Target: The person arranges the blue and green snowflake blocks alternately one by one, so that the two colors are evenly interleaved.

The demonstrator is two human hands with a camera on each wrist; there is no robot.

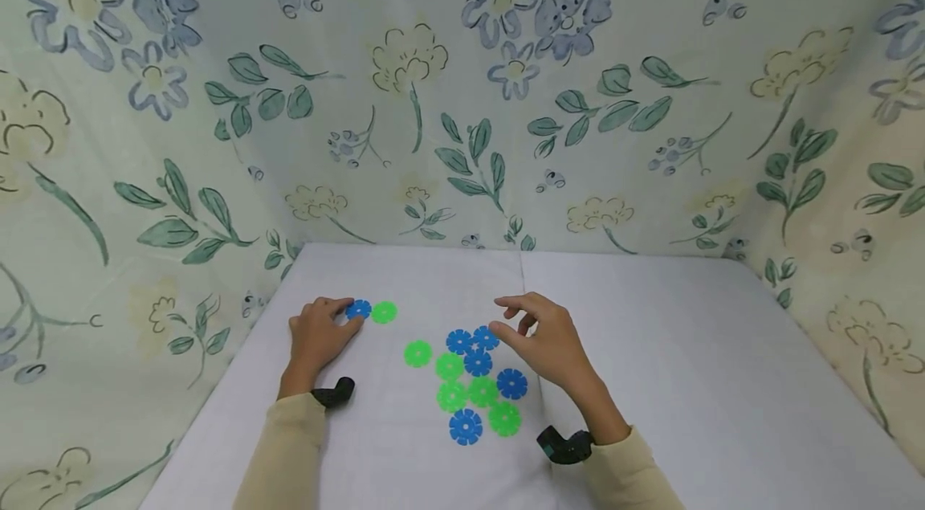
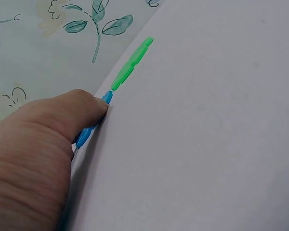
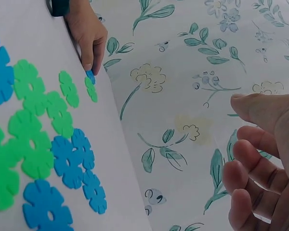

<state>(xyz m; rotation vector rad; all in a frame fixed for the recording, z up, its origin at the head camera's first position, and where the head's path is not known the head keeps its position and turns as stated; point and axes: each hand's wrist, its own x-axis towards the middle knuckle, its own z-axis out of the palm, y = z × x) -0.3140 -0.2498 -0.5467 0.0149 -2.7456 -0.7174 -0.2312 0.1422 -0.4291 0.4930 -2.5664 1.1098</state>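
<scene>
At the left of the table in the head view, my left hand (image 1: 318, 340) pinches a blue flower-shaped plastic disc (image 1: 360, 308) between thumb and fingers. A green disc (image 1: 385, 312) of the same shape lies flat just right of it, edge to edge. The left wrist view shows the thumb across the blue disc (image 2: 83, 138), with the green disc (image 2: 132, 64) beyond it. Raised beside the loose discs, my right hand (image 1: 549, 341) holds nothing. Its thumb and fingers are bent loosely and apart, as the right wrist view shows too.
Several loose blue discs (image 1: 478, 363) and green discs (image 1: 482, 392) lie in a cluster mid-table, left of the right hand. One green disc (image 1: 417, 353) sits apart on the cluster's left. White cloth (image 1: 650, 349) covers the table; a floral curtain (image 1: 462, 92) surrounds it.
</scene>
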